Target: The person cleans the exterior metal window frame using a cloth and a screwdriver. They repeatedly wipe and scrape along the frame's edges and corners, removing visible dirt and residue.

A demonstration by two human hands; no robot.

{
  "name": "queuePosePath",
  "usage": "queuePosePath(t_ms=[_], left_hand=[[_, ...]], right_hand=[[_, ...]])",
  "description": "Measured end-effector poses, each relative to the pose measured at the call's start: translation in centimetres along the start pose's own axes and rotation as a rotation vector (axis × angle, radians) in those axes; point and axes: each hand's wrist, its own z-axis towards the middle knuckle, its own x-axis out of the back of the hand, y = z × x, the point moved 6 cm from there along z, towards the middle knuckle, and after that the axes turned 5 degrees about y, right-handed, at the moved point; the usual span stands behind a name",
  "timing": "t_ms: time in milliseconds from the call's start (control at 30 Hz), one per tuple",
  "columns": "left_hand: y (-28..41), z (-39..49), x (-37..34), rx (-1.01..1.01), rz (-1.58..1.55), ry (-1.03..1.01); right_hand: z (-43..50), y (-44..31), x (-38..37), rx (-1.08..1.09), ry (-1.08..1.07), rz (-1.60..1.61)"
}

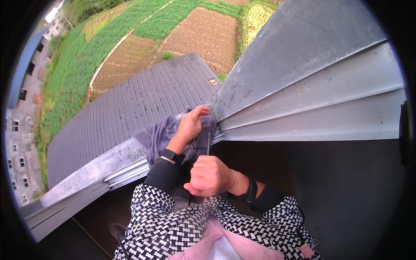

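Observation:
My left hand [191, 125] is at the sill corner, over a bunched purple-grey cloth [161, 131], its fingers bent and partly hiding the fabric. The cloth drapes across the metal window sill [125, 151] and its track. Just below, my right hand [208, 177] is closed in a fist around a thin-shafted metal tool [208, 143], perhaps a screwdriver. Its handle is hidden in the fist. The shaft points away from me and lies against the dark part of the cloth.
Grey metal window-frame panels [312, 97] rise on the right. Beyond the sill, a corrugated roof [139, 97] lies below, with fields [198, 35] and a building [22, 156] farther out. A pink clip [306, 250] hangs at my patterned sleeve.

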Motion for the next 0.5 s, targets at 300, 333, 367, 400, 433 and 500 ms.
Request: queuePosePath(t_ms=[300, 333, 367, 400, 433, 500], left_hand=[[2.8, -4.4, 0.5, -0.291, -0.063, -0.255], [3.1, -4.8, -0.4, -0.306, -0.117, -0.278], [3.4, -5.2, -1.6, -0.314, -0.171, -0.303], [4.7, -5.4, -1.8, -0.516, -0.216, -0.147], [4.3, -5.4, -2.4, -0.43, -0.363, -0.089], [3.3, -5.6, -3.6, -0.308, -0.638, 0.037]], right_hand=[[-0.2, 5.5, -2.8, -0.141, 0.023, -0.094], [-0.1, 5.7, -3.2, -0.157, -0.003, -0.112], [0.0, 5.8, -3.6, -0.149, -0.049, -0.13], [0.1, 6.0, -3.5, -0.162, -0.027, -0.137], [0.2, 6.0, -3.6, -0.137, -0.046, -0.133], [0.0, 6.7, -3.3, -0.155, -0.04, -0.116]])
